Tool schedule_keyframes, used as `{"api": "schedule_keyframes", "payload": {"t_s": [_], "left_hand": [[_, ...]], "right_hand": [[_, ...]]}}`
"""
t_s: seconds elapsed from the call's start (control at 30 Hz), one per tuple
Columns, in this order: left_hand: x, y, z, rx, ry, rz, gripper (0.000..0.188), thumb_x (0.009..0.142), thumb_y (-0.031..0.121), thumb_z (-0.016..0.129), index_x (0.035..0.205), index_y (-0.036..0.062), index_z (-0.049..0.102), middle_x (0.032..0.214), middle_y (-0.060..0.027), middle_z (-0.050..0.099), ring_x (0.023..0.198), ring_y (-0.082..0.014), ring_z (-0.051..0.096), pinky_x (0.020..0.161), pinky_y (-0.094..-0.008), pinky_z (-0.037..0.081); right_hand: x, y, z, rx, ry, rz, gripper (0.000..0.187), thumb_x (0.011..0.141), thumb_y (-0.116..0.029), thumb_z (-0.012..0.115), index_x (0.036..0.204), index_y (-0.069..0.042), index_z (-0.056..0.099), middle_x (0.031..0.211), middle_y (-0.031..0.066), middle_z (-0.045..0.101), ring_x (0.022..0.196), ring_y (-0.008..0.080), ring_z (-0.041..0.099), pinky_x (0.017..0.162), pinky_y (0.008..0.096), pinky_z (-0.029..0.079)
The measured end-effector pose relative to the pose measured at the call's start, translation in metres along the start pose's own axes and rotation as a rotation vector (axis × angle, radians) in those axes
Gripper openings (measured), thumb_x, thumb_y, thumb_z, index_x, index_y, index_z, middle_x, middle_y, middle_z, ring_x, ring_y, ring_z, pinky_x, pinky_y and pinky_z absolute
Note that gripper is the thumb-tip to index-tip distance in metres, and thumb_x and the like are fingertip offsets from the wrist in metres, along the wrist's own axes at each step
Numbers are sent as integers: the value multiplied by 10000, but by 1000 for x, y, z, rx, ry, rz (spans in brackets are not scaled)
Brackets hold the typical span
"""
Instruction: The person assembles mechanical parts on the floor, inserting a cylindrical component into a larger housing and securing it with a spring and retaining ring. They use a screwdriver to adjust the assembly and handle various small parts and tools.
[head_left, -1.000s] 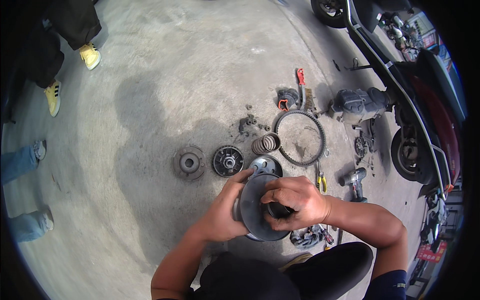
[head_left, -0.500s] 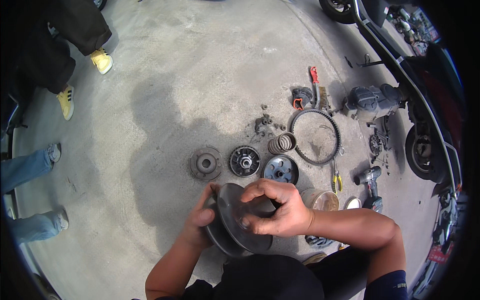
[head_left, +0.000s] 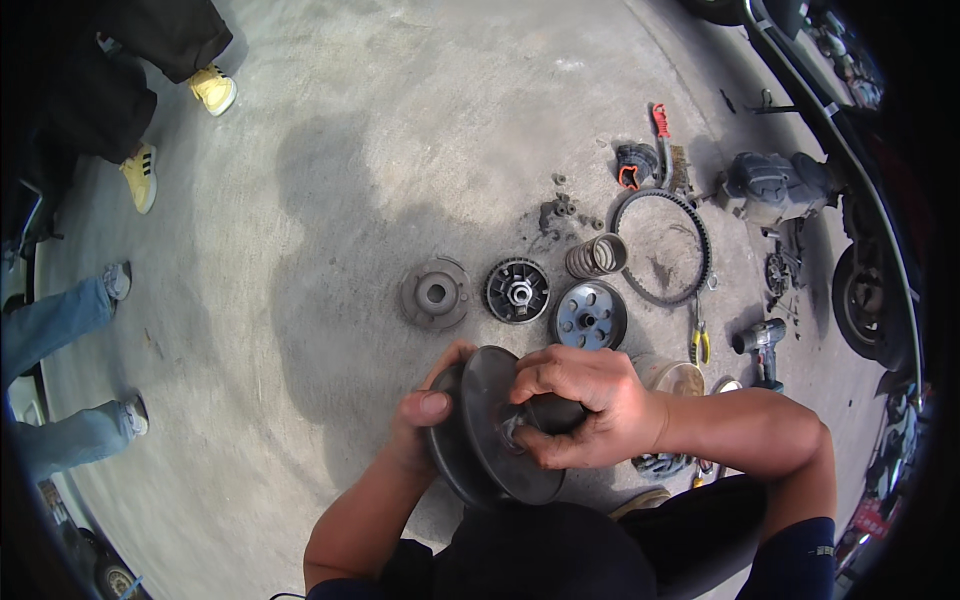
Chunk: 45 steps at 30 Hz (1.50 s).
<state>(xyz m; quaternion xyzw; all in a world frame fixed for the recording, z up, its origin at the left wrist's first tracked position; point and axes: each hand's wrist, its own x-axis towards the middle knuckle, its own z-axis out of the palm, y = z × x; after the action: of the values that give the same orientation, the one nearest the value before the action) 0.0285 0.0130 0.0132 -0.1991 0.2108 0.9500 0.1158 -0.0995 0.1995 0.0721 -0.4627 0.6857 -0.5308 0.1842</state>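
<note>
In front of my body I hold a dark grey belt pulley (head_left: pixel 488 395), made of two round plates with a gap between them, tilted on edge. My left hand (head_left: pixel 415 425) is wrapped round the rim of its left plate, thumb on the near side. At the centre of the right plate, my right hand (head_left: pixel 598 405) pinches the hub with curled fingers and thumb. Just beyond my hands lie a round flange plate (head_left: pixel 455 292), a finned pulley half (head_left: pixel 503 290), a clutch drum (head_left: pixel 605 318) with holes and a coil spring (head_left: pixel 590 260).
A toothed drive belt (head_left: pixel 706 250), a red-handled wire brush (head_left: pixel 661 122), yellow-handled pliers (head_left: pixel 704 347) and a cordless impact wrench (head_left: pixel 762 338) lie to the right. A round tub (head_left: pixel 683 372) stands by my right forearm. A scooter (head_left: pixel 845 140) is at far right; people's legs (head_left: pixel 65 315) are at left.
My hands and the pulley have shifted slightly right in the view, and the parts on the ground appear further right and up. My right fingers have curled closer round the hub.
</note>
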Motion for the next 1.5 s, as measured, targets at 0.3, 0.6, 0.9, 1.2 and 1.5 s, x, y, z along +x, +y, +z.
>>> {"api": "schedule_keyframes", "payload": {"t_s": [0.3,0.6,0.9,1.2,1.5], "left_hand": [[-2,-13,-11,-288,41,23,879,764,579,745,1414,55,467,1342,-217,605,1225,-388,647,1035,-547,565],[18,-28,2,-275,145,71,788,840,638,670,1397,102,517,1366,-186,591,1246,-398,638,1021,-578,577],[56,-42,20,-411,-13,-74,634,1095,649,452,1192,68,687,1113,-162,745,1020,-307,751,914,-469,640],[88,-70,55,23,-23,-199,193,1113,295,637,1212,131,654,947,-38,683,818,-128,702,693,-277,568],[109,-90,39,-138,-166,-139,481,1120,470,602,1517,231,475,1005,-55,708,841,-127,693,671,-281,585]], "right_hand": [[2,-11,-64,-103,-64,-69,367,702,-25,905,1024,-5,731,999,146,711,918,253,756,816,328,608],[-25,10,-81,998,648,776,499,1065,-605,540,1253,-145,581,1035,157,704,573,318,665,428,361,419],[-34,22,-96,965,666,685,500,1012,-568,662,1244,-125,646,957,153,715,897,296,696,752,422,514],[-21,41,-67,909,813,690,336,1036,-362,741,1178,-65,678,1044,66,719,947,198,683,803,372,540],[-25,52,-42,627,702,573,519,1049,-307,765,1424,-17,552,1135,73,717,982,141,669,881,311,555]]}}
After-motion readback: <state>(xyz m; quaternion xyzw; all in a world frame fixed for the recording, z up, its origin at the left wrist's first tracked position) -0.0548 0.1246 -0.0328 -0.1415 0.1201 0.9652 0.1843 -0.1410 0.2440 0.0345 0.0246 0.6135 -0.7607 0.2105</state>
